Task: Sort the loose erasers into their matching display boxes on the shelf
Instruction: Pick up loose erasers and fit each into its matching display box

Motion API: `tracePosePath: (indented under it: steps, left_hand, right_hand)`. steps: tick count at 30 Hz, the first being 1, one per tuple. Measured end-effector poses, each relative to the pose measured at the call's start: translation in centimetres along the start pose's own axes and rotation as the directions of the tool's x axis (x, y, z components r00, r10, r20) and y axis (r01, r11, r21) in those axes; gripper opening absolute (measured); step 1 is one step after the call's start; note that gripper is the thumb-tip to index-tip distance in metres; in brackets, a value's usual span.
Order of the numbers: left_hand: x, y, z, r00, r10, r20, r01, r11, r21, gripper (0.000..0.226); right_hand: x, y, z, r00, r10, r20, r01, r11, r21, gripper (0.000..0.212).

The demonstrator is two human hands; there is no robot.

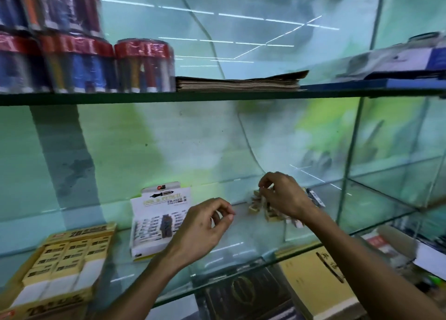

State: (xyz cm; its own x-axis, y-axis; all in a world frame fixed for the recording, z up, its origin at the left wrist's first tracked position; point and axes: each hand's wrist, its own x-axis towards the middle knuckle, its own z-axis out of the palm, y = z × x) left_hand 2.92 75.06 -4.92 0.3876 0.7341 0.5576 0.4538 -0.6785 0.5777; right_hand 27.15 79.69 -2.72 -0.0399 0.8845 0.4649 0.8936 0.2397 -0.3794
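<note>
A pile of loose erasers (259, 205) in tan and white sleeves lies on the glass shelf (241, 242), right of centre. My right hand (282, 195) hovers over the pile and pinches a small eraser between its fingertips. My left hand (205, 225) is left of the pile with its fingers curled; a small pale piece seems to sit under them, but the blur hides it. A white display box (154, 225) with dark-labelled erasers stands to the left of that hand. A yellow display box (60, 259) of tan-sleeved erasers sits at the far left.
The upper glass shelf (217, 96) carries wrapped packs of pens (84, 64) and a stack of brown paper (239, 82). Books (316, 286) lie on the level below. A vertical glass divider (350, 155) bounds the shelf on the right.
</note>
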Motion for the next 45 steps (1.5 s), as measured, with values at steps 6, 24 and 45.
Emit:
tracePosePath:
  steps: [6,24,45]
  left_hand:
    - [2.9,0.8,3.9,0.995,0.016,0.096,-0.021,0.998,0.057,0.005]
    - [5.0,0.2,3.8,0.995,-0.097,0.027,0.098,0.994,-0.040,0.007]
    - [0.2,-1.9,-5.6,0.887,-0.409,-0.213,0.282,0.847,-0.451,0.008]
  right_hand:
    - [1.2,4.0,-1.2,0.978,0.205,-0.039,-0.209,0.971,-0.114,0.038]
    - [1.5,3.8,-2.8,0.937,0.308,0.166,-0.311,0.514,0.800,0.024]
    - [-1.1,-9.4,2.1,0.918,-0.390,-0.068,0.358,0.747,0.560,0.022]
